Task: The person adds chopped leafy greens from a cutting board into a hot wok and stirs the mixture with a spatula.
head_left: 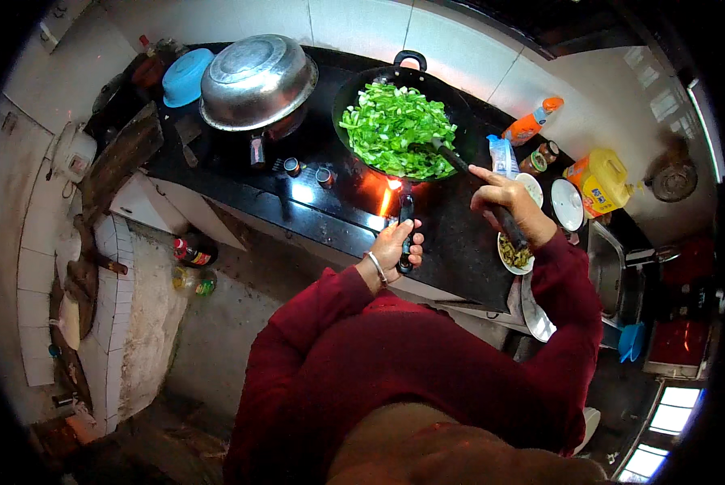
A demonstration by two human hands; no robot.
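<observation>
A black wok [458, 103] sits over a lit burner, its flame [388, 190] glowing orange below the near rim. Chopped green vegetables [391, 121] with pale pieces among them fill much of it. My left hand [395, 245], with a bracelet at the wrist, is wrapped round the wok's long black handle [406, 204]. Above the counter on the right, my right hand [508, 198] grips the dark handle of a cooking spatula [450, 155], index finger stretched along it. The spatula's far end reaches into the greens, which partly hide its head.
Left of the wok, an upturned metal basin [257, 77] covers the second burner, beside a blue bowl [186, 78]. On the right stand an orange bottle [532, 121], a yellow oil jug [601, 182], a white bowl [567, 204], a bowl of brownish food [514, 255] and a sink [605, 271].
</observation>
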